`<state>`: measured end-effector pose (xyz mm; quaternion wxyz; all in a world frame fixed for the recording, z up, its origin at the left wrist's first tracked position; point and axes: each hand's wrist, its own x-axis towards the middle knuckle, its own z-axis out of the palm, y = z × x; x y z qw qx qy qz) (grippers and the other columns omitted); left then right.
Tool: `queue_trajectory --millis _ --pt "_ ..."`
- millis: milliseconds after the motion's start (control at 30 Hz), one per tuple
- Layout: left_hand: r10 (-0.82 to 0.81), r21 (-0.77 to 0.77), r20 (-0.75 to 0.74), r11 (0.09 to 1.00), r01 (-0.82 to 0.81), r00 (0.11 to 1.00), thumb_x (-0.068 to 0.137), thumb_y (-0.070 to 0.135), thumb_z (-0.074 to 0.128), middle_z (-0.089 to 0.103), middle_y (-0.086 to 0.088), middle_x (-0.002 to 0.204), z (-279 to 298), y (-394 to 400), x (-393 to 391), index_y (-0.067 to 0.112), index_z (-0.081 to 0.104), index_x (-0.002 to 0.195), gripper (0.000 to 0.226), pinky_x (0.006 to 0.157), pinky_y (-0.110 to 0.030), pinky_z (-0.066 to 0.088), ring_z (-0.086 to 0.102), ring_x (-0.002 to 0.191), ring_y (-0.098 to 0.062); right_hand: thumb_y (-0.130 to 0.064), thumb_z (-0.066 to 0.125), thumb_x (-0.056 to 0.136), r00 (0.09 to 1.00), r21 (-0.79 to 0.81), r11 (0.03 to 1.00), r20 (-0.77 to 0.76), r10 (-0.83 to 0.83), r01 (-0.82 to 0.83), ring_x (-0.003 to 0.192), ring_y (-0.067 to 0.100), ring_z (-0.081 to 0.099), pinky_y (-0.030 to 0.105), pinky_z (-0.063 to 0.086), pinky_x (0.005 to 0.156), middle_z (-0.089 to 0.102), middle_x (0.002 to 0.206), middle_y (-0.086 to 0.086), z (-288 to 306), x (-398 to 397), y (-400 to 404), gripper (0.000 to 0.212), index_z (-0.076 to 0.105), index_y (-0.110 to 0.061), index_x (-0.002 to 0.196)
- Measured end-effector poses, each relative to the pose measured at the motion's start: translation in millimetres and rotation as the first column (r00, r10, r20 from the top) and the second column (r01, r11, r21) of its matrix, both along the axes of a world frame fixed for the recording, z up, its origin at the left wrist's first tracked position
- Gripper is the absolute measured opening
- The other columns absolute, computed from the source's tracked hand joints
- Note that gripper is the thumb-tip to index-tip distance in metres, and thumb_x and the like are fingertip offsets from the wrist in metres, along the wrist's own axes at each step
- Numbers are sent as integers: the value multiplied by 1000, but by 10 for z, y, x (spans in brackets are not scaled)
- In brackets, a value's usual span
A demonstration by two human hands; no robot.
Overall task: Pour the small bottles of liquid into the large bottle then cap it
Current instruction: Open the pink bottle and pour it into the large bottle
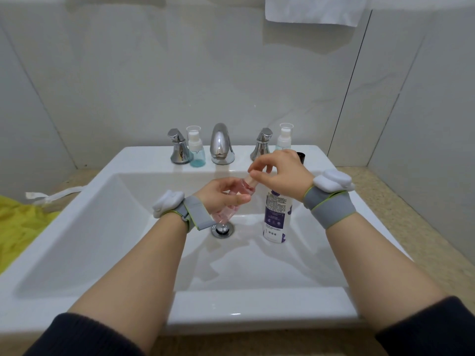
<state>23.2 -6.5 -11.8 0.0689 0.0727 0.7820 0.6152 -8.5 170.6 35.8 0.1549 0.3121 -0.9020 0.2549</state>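
The small pink bottle (232, 199) tilts over the sink (102, 227) basin, gripped around its body by the left hand (221, 192). At its 1 o'clock, the right hand (279, 168) pinches its top, wrist raised. The large bottle (277, 217) stands at 3 o'clock.

Both your bare forearms reach forward and your hands meet in the middle.

Your left hand (223, 192) lies palm-up, its fingers and thumb curled round the small clear bottle of pink liquid (231, 201), which it holds tilted with the neck up and to the right. Your right hand (279, 167) comes in from above, wrist bent down, fingertips (254, 173) pinching the top of that bottle. Each wrist wears a grey fabric band with a white device on it, the left (191, 213) and the right (327, 205). Dark sleeves are pushed up near both elbows.
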Motion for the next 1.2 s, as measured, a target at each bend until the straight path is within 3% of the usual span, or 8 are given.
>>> queue_trajectory --millis 200,300,433,600,767,900,1000,1200 --pt "-27 -29 2 999 27 1000 84 8 67 61 11 88 67 42 46 15 58 114 33 52 -6 43 58 67 0 -64 37 90 976 99 981 -155 -153 169 76 16 47 32 24 96 55 57 -2 -69 -58 -18 64 61 -15 58" --pt "0 -1 -1 1000 0 1000 85 9 66 60 12 83 68 29 50 17 58 113 31 47 -4 39 56 56 7 -66 38 85 992 -5 994 -62 -111 111 80 9 53 30 21 100 65 74 -8 -40 -51 2 49 67 -27 82" --pt "18 -6 -5 1000 -18 1000 84 10 67 60 12 81 72 11 46 17 59 112 29 50 -7 41 56 63 -1 -38 58 89 1000 -42 999 22 17 -16 83 11 59 35 20 108 64 74 -12 -73 -43 -12 15 66 -25 93" --pt "33 -12 -59 999 -34 998 80 9 71 62 6 88 36 59 37 16 61 106 28 64 -16 47 55 75 -12 -53 43 93 989 128 983 -79 -123 132 89 15 49 35 12 110 56 71 -6 -132 -105 -39 43 60 -19 73" --pt "38 -67 -149 997 -48 988 78 10 73 62 3 98 53 79 49 13 61 115 38 64 -7 47 55 81 3 -49 34 96 977 150 970 -123 -175 193 86 20 45 34 20 100 55 74 3 -186 -157 -75 61 63 -13 57" --pt "52 -82 -132 995 -63 990 78 16 74 65 8 97 48 65 50 18 62 109 33 72 -23 49 58 82 1 -54 30 91 970 84 970 -103 -219 228 75 18 44 33 25 91 57 65 5 -207 -173 -82 64 61 -15 51" --pt "41 -110 -88 993 -50 995 78 19 74 64 4 103 51 17 36 18 55 119 45 73 -24 51 59 90 -7 -52 33 88 966 51 968 -94 -240 246 74 19 45 31 23 88 58 65 7 -202 -173 -83 61 57 -12 48" --pt "-20 -238 86 970 40 996 78 22 75 52 4 78 -14 -53 39 16 56 117 44 60 -21 46 53 68 -8 -47 41 94 973 -82 970 19 -229 230 74 19 52 28 21 90 62 61 5 -150 -129 -21 56 60 -8 59"
